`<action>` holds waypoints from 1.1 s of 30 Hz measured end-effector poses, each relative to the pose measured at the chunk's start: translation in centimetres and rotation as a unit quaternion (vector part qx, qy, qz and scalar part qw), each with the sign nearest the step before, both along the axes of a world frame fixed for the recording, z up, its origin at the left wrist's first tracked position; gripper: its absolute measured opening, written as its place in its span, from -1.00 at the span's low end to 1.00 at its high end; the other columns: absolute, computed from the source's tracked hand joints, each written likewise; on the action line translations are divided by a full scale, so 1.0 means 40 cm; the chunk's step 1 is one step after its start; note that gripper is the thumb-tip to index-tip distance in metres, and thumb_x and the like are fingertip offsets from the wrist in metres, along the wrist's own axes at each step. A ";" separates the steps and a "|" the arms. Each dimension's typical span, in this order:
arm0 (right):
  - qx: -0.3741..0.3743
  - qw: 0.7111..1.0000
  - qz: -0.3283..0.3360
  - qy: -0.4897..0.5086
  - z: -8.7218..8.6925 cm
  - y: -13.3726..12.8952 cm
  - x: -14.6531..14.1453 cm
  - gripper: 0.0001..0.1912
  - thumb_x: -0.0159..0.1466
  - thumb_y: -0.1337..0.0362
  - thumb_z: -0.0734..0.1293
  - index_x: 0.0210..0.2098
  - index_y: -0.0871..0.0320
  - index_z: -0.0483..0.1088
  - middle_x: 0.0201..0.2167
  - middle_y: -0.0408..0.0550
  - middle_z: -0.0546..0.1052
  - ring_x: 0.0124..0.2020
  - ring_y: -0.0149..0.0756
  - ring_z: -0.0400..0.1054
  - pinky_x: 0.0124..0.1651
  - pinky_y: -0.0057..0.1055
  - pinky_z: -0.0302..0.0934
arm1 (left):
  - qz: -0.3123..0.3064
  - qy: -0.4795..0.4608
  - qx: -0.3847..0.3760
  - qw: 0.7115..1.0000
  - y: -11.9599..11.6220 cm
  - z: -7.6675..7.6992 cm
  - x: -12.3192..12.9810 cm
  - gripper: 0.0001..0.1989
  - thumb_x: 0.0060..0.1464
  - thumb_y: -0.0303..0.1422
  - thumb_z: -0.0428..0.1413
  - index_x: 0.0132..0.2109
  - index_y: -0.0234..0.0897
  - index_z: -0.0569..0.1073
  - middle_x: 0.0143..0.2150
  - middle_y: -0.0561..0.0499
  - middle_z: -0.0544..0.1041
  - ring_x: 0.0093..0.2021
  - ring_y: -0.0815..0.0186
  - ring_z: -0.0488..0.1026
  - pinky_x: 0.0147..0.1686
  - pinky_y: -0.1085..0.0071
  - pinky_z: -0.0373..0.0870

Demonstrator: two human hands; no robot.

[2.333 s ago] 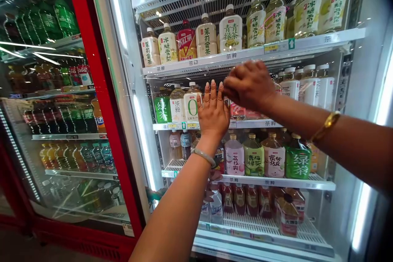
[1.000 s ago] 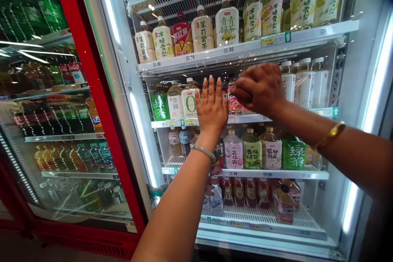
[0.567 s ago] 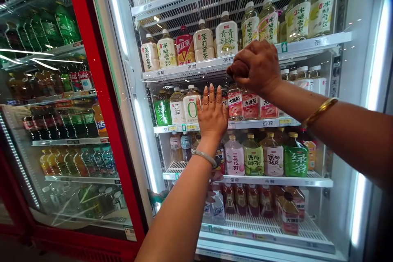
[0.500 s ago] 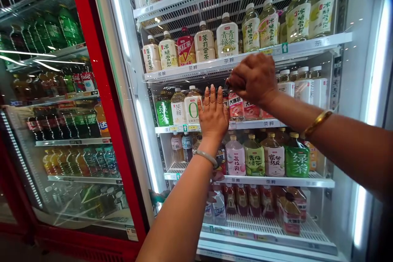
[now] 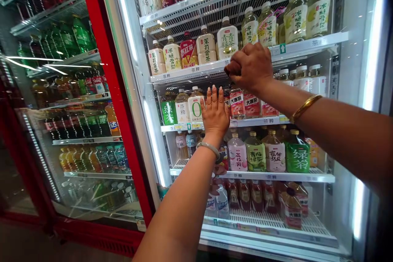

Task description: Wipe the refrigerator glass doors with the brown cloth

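Note:
My left hand [image 5: 215, 112] is spread with its fingers pointing up, flat in front of the middle shelf, just right of a bottle with a green 0 [image 5: 194, 107]. A pale bangle circles that wrist. Higher and to the right, my right hand [image 5: 250, 65] is curled closed before the edge of the shelf above [image 5: 202, 67]; whether anything is inside it is hidden. It partly covers the row over the red-labelled bottles [image 5: 237, 104]. A gold bangle [image 5: 305, 107] sits on my right wrist.
Tilted shelves of bottled drinks fill the lit cooler, among them a green bottle [image 5: 297, 153] and a pink one [image 5: 237, 153] lower down. On the left stands another cooler with a red frame [image 5: 115, 90]. Bright light strips [image 5: 368, 110] run up the sides.
The view has shifted slightly, so the left cooler shows further right. My right hand has moved a little down and left against the shelves; my left hand keeps its spread pose.

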State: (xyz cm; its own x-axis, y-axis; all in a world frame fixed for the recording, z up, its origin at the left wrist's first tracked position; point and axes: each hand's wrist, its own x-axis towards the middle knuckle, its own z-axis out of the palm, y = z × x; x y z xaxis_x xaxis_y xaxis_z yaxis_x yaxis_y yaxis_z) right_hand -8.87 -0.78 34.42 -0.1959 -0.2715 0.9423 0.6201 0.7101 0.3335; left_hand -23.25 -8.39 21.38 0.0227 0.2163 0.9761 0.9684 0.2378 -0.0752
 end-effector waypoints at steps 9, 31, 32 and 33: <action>0.111 0.978 0.001 -0.177 -0.325 -0.041 0.078 -0.83 0.38 0.12 0.34 -0.27 0.03 0.51 -0.22 -0.04 0.56 -0.13 -0.15 0.24 -0.01 -0.17 0.02 | -0.002 0.073 -0.070 0.995 -0.072 0.028 -0.057 -0.38 0.41 -0.33 -0.19 0.53 -0.35 0.02 0.58 -0.11 0.04 0.59 0.27 -0.06 0.56 0.13 -0.12; 0.161 0.971 0.017 -0.175 -0.150 -0.099 -0.177 -0.70 0.45 0.08 0.22 -0.23 0.08 0.51 -0.19 0.02 0.53 -0.16 -0.16 0.21 -0.07 -0.15 -0.04 | 0.029 0.027 -0.005 0.999 -0.114 0.025 -0.223 -0.41 0.43 -0.33 -0.24 0.54 -0.25 0.05 0.60 -0.04 0.01 0.61 0.25 -0.23 0.59 0.05 -0.37; 0.122 0.983 0.012 -0.133 -0.111 -0.099 -0.189 -0.66 0.45 0.04 0.20 -0.19 0.10 0.51 -0.15 0.06 0.53 -0.13 -0.13 0.22 -0.07 -0.13 -0.05 | 0.029 0.028 -0.003 0.999 -0.113 0.024 -0.223 -0.41 0.44 -0.32 -0.24 0.54 -0.26 0.06 0.60 -0.04 0.01 0.61 0.25 -0.23 0.59 0.06 -0.37; 0.087 0.992 0.008 -0.096 -0.083 -0.103 -0.201 -0.63 0.46 0.03 0.19 -0.16 0.13 0.51 -0.10 0.10 0.52 -0.10 -0.10 0.23 -0.07 -0.12 -0.06 | 0.029 0.030 -0.001 0.999 -0.112 0.023 -0.224 -0.41 0.44 -0.31 -0.24 0.53 -0.27 0.06 0.60 -0.05 0.02 0.61 0.24 -0.22 0.59 0.07 -0.38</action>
